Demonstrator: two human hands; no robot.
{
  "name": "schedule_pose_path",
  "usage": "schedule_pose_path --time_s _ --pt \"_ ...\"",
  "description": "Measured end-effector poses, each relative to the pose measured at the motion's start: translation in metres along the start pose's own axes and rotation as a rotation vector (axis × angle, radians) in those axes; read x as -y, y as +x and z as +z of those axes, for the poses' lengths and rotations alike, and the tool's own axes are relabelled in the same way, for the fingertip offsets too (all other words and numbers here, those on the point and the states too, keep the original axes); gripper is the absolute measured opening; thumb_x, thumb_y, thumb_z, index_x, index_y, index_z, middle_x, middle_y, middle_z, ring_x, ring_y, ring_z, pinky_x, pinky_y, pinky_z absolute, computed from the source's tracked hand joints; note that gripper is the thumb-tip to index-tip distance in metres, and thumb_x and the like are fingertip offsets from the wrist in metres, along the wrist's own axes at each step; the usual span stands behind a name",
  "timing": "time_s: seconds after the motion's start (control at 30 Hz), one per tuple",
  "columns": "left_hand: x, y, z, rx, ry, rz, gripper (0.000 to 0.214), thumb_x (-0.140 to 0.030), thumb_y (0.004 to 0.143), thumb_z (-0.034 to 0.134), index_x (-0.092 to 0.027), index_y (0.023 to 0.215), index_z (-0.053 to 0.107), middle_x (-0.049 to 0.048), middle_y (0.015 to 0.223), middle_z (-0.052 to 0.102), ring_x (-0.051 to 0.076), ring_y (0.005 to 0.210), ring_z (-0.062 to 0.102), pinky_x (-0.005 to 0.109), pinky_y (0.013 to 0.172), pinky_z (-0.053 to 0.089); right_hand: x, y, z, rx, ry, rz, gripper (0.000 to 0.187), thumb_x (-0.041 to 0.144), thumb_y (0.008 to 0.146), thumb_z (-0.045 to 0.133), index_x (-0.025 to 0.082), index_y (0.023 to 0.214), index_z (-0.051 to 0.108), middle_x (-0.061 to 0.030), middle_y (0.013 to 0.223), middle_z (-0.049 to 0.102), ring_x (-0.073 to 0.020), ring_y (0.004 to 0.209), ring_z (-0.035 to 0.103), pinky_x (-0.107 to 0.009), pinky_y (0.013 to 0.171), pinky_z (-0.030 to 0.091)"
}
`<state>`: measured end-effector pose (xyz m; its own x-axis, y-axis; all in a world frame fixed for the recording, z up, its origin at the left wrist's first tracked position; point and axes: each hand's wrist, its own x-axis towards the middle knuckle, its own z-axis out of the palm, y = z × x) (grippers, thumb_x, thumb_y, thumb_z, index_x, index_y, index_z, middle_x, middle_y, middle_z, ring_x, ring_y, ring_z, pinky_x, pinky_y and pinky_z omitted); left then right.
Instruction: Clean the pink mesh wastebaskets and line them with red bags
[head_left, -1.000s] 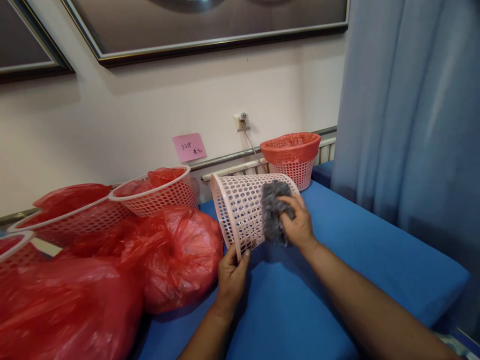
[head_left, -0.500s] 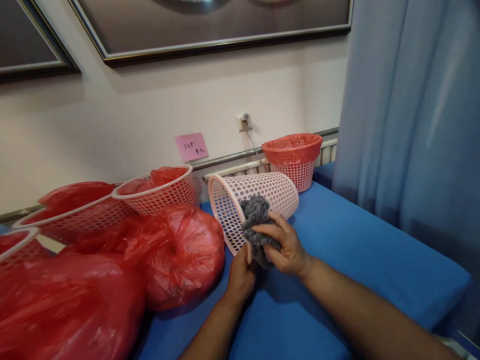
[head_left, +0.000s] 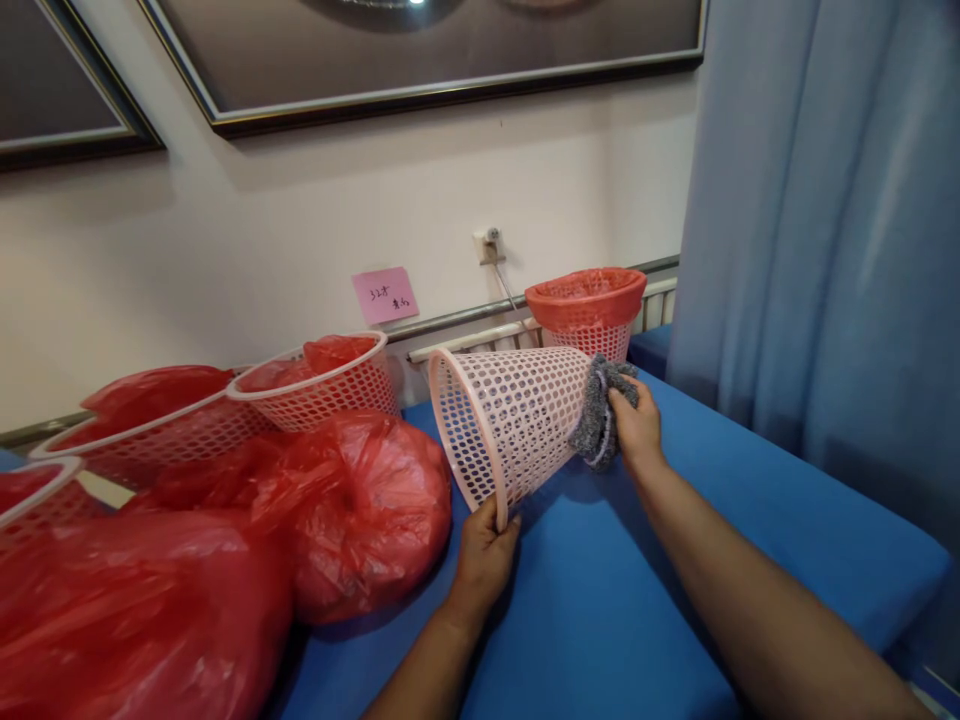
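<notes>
A pale pink perforated plastic wastebasket [head_left: 525, 415] lies tipped on its side over the blue bed surface, its open mouth facing left. My left hand [head_left: 484, 560] is closed on the lower part of its rim, thumb and fingers on either side. At the basket's base end, my right hand [head_left: 636, 415] grips a grey fuzzy cloth [head_left: 598, 415], which is pressed against the base. Part of the base is hidden behind the cloth.
Left of me lie full red plastic bags [head_left: 367, 510], with red-lined baskets [head_left: 322, 385] behind them. Another basket with a red liner [head_left: 589, 305] stands at the back right. A blue curtain [head_left: 810, 230] hangs on the right; a pink note [head_left: 385, 295] is on the wall.
My right hand has moved the cloth rightward from beside the wastebasket's rim to its base. The wastebasket has shifted and turned slightly; my left hand still grips its rim.
</notes>
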<state>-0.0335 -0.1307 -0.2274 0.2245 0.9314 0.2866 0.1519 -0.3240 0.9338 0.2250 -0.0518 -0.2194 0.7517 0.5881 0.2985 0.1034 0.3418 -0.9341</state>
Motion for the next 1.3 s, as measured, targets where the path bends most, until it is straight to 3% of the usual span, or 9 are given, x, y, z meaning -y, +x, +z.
schedule_pose_path --time_s 0.17,0.27,0.43,0.53,0.7,0.9,1.0,1.2,1.3 --pt "0.009 0.003 0.001 0.011 0.112 0.025 0.053 -0.009 0.07 0.056 -0.017 0.119 0.073 0.0071 0.123 0.076 0.029 0.118 0.068 0.049 0.112 0.045 -0.001 -0.02 0.01 0.059 -0.223 -0.218 0.067 0.055 0.074 0.074 0.02 0.129 0.06 -0.0154 0.134 0.05 -0.032 0.126 0.053 -0.052 0.11 0.043" --pt "0.01 0.005 0.001 0.013 0.13 0.041 0.056 -0.006 0.069 0.053 -0.017 0.121 0.072 0.0071 0.123 0.076 0.028 0.119 0.067 0.049 0.112 0.046 0.012 -0.038 0.012 0.121 -0.217 -0.324 0.048 0.043 0.083 0.066 0.021 0.125 0.062 -0.0141 0.129 0.053 -0.0306 0.123 0.056 -0.053 0.109 0.046" --pt "0.0 0.003 0.0 -0.009 0.16 0.02 0.044 -0.011 0.075 0.058 -0.016 0.116 0.073 0.0097 0.115 0.078 0.03 0.113 0.07 0.047 0.105 0.051 0.049 -0.09 0.003 0.495 -0.103 -0.828 0.047 0.022 0.085 0.063 0.028 0.131 0.06 -0.0114 0.141 0.048 -0.0282 0.13 0.054 -0.047 0.107 0.051" --pt "-0.013 0.0 -0.004 -0.051 0.114 0.023 0.039 -0.022 0.081 0.067 -0.016 0.12 0.07 0.0106 0.115 0.077 0.029 0.105 0.072 0.041 0.095 0.056 0.063 -0.112 -0.002 0.632 -0.04 -0.964 0.051 0.017 0.081 0.064 0.028 0.131 0.06 -0.0115 0.141 0.046 -0.0269 0.124 0.058 -0.044 0.102 0.055" --pt "-0.028 -0.002 -0.013 -0.199 0.063 0.061 0.036 -0.041 0.088 0.067 -0.016 0.113 0.072 0.0071 0.105 0.078 0.025 0.097 0.072 0.034 0.088 0.057 0.059 -0.107 0.001 0.704 -0.074 -0.972 0.047 0.012 0.074 0.062 0.027 0.118 0.064 -0.0097 0.135 0.054 -0.0262 0.119 0.06 -0.044 0.099 0.056" --pt "-0.025 -0.004 -0.008 -0.132 0.04 0.017 0.04 -0.046 0.093 0.062 -0.016 0.117 0.072 0.0108 0.114 0.077 0.028 0.109 0.071 0.041 0.099 0.055 0.027 -0.043 0.004 0.187 -0.202 -0.457 0.039 0.021 0.08 0.058 0.023 0.118 0.068 -0.0108 0.126 0.059 -0.0276 0.123 0.058 -0.049 0.11 0.047" --pt "-0.021 -0.007 -0.003 -0.04 0.14 0.056 0.038 -0.042 0.094 0.061 -0.017 0.121 0.071 0.0102 0.117 0.076 0.028 0.112 0.07 0.043 0.103 0.053 0.023 -0.022 0.001 0.077 -0.232 -0.253 0.041 0.025 0.08 0.058 0.021 0.119 0.069 -0.0105 0.118 0.062 -0.0282 0.116 0.061 -0.053 0.11 0.047" --pt "-0.015 -0.012 0.001 0.045 0.27 0.142 0.04 -0.037 0.098 0.055 -0.017 0.13 0.068 0.0111 0.119 0.075 0.027 0.104 0.07 0.04 0.095 0.055 0.058 -0.095 -0.004 0.525 -0.109 -0.91 0.054 0.019 0.085 0.059 0.033 0.137 0.061 -0.0076 0.146 0.047 -0.0268 0.13 0.055 -0.044 0.108 0.051" --pt "-0.016 -0.012 0.001 0.038 0.238 0.147 0.04 -0.036 0.097 0.056 -0.017 0.13 0.068 0.0112 0.121 0.075 0.028 0.109 0.069 0.041 0.1 0.053 0.056 -0.096 -0.003 0.531 -0.137 -0.888 0.054 0.018 0.084 0.058 0.032 0.136 0.062 -0.0076 0.146 0.048 -0.0264 0.13 0.055 -0.044 0.109 0.05"
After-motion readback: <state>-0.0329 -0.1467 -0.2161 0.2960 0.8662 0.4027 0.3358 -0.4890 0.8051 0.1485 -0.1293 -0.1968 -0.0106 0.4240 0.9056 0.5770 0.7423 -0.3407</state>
